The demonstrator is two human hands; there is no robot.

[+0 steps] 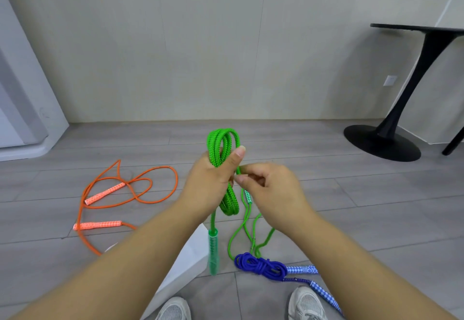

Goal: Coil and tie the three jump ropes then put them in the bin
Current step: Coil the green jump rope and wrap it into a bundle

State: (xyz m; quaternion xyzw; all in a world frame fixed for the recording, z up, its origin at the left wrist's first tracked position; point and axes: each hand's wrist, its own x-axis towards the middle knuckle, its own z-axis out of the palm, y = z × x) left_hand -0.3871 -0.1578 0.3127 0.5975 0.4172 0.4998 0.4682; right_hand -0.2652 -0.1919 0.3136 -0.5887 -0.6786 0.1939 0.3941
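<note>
Left hand (213, 181) gripping green rope coil (223, 144), right hand (271, 189) pinching its strand, orange rope (130, 189) loose left, blue rope (261, 265) bundled near right, white bin (190, 257) behind left forearm.

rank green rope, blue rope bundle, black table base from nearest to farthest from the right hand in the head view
1. green rope, pinched in the right hand
2. blue rope bundle, on the floor by the shoes
3. black table base, far right by the wall
</note>
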